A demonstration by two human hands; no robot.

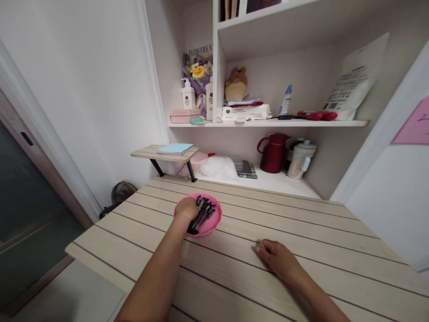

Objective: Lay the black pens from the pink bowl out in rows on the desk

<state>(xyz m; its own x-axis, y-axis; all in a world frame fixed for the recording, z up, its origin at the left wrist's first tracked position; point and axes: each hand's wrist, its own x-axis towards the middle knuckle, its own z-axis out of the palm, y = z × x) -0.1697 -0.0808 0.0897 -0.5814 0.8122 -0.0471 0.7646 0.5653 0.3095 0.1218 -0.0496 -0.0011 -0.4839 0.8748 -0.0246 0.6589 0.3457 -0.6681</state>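
Far left of frame: dark glass door (23, 214), then a small fan (122, 193) low on the floor past the table (318, 232) edge. Above it, a little riser stand (157, 154) w/ a teal notebook (174, 148) on top.

Centre-left: pink bowl (217, 215) sits on the table, approx mid-depth. L hand (187, 209) is down inside it, knuckles up, fingers closed over a bunch of black pens (203, 212). The pens fan out toward the right rim, ends sticking past the hand.

Handling, as a judgement: the pens look light, stiff, smooth plastic, so slippery in a bundle and apt to slide apart or roll. Best taken round the middle of the bunch, all barrels lined up, not by the tips. The bowl is prob. light plastic too and may skid if pulled against.

Centre-right: R hand (276, 259) lies on the bare planks, well apart from the bowl, fingers curled under, nothing in them.

Upper right, in the back recess: red jug (273, 154) and a lidded cup (300, 160) side by side. Shelf (301, 123) above them carries a tissue pack, bottles and a plush toy.
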